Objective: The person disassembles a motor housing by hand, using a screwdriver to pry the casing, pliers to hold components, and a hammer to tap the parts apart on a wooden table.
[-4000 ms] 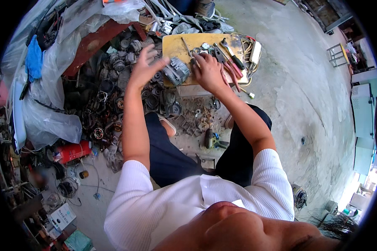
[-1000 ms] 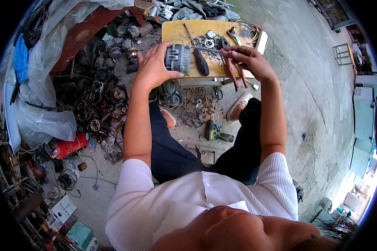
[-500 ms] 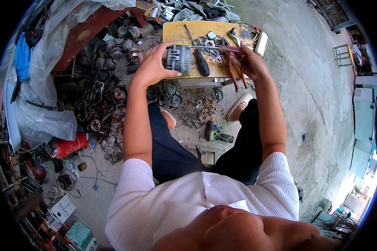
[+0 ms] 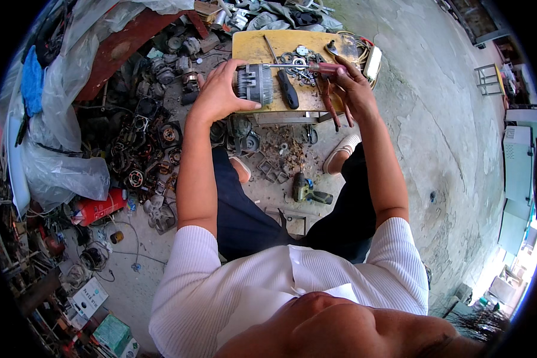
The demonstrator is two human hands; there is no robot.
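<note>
A grey finned motor housing (image 4: 254, 85) lies on its side at the left end of the small yellow table (image 4: 247, 43). My left hand (image 4: 221, 92) is wrapped round its left end, thumb along the near side and fingers over the far side. In my right hand (image 4: 358, 92) is a screwdriver (image 4: 323, 68) with a clear red handle, held level. Its shaft points left and its tip meets the housing's right face. Beneath the handle lie red-handled pliers (image 4: 329, 106). A black-handled screwdriver (image 4: 287, 89) rests between the housing and the pliers.
Washers and bearing rings (image 4: 295, 58) lie behind the screwdriver, beside a ratchet wrench (image 4: 332, 48). A cordless drill (image 4: 309, 190) is on the floor between my feet. Motor parts (image 4: 155, 140) are heaped on the left, near a red tank (image 4: 100, 207).
My right hand's fingers have shifted round the screwdriver handle, and the wrist has turned a little. The left hand and the housing have hardly moved.
</note>
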